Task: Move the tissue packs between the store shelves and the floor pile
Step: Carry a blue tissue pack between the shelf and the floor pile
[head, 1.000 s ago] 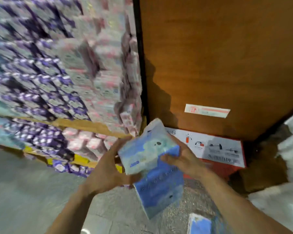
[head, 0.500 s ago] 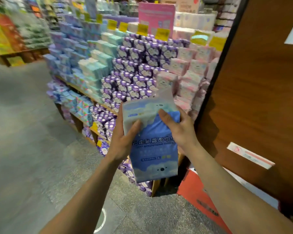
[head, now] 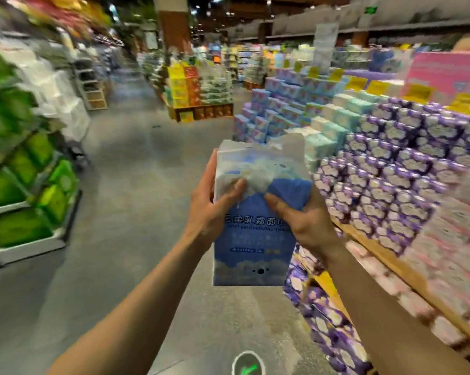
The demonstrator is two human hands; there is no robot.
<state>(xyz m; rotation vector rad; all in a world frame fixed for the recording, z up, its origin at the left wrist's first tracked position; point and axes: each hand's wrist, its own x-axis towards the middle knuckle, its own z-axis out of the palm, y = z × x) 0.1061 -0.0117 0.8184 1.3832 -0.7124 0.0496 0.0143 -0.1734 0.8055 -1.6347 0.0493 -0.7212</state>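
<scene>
the tissue pack [head: 255, 234] is wrapped in thin plastic film, blue print with a soft sheen, crinkled and creased at the pale top. the purple packs [head: 407, 163] on the right have the same slick, glossy wrap. beneath them the shelf board [head: 417, 290] is bare light wood, matt. the floor [head: 136, 171] is grey and speckled, stone or concrete, smooth and dull with faint glare. the green packs [head: 17, 226] gleam like film too.

Grey floor [head: 136, 171] runs past a white rack [head: 28, 251] of green packs [head: 15, 226] toward a distant reddish pillar [head: 174, 23].
</scene>
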